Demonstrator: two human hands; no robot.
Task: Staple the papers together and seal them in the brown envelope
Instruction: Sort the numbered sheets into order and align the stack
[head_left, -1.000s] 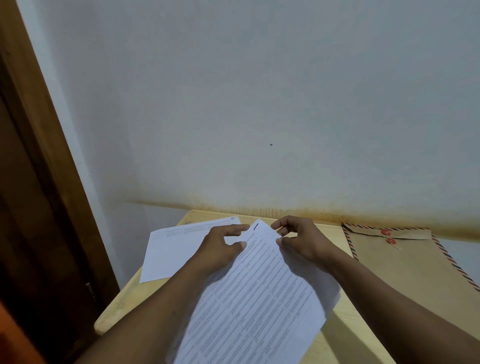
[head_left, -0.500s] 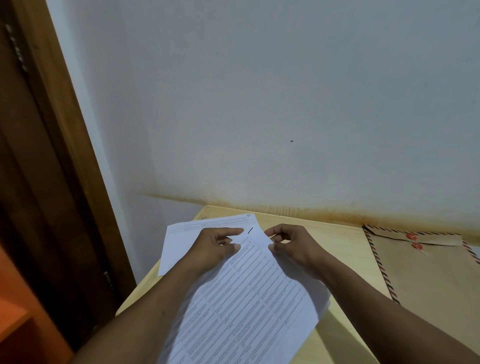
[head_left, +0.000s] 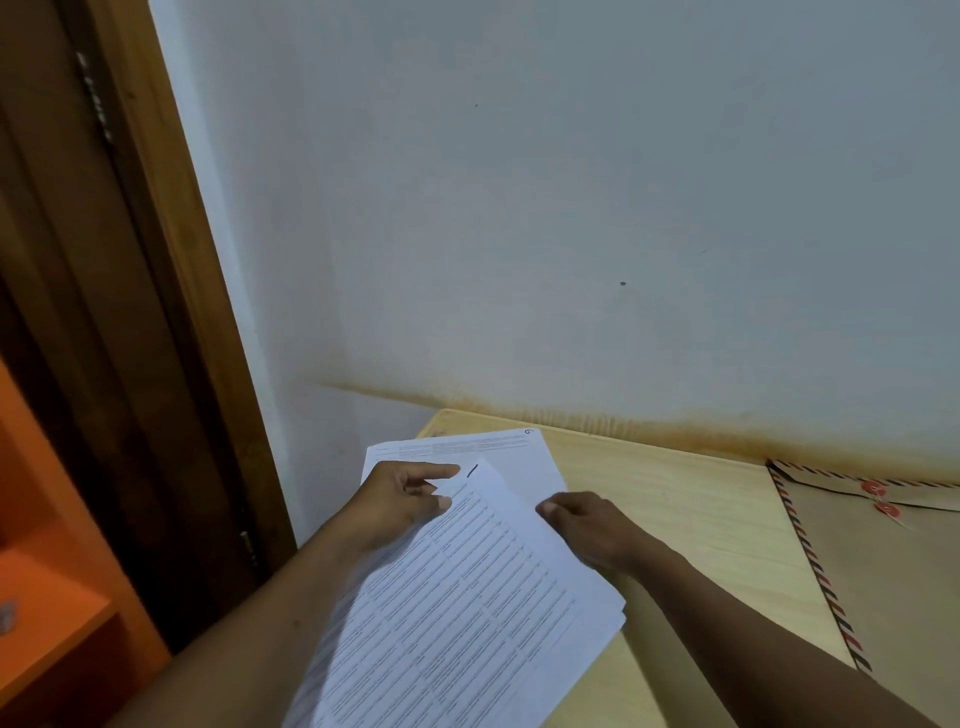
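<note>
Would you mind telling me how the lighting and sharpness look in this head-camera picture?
Head view: dim, even light with no glare; a soft shadow falls on the table beside the papers; their print is too soft to read and their near-left edge is smeared; the door frame leans, likely from wide-angle distortion.

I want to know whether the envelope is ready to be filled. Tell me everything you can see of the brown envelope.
The brown envelope lies flat on the light wooden table, at its right side near the wall, partly cut off by the frame edge. It looks like kraft paper with a red-and-dark striped border. Its flap is folded down at the far end, with two red round fasteners, one on the flap, one just below. Nothing seen rests on it.
</note>
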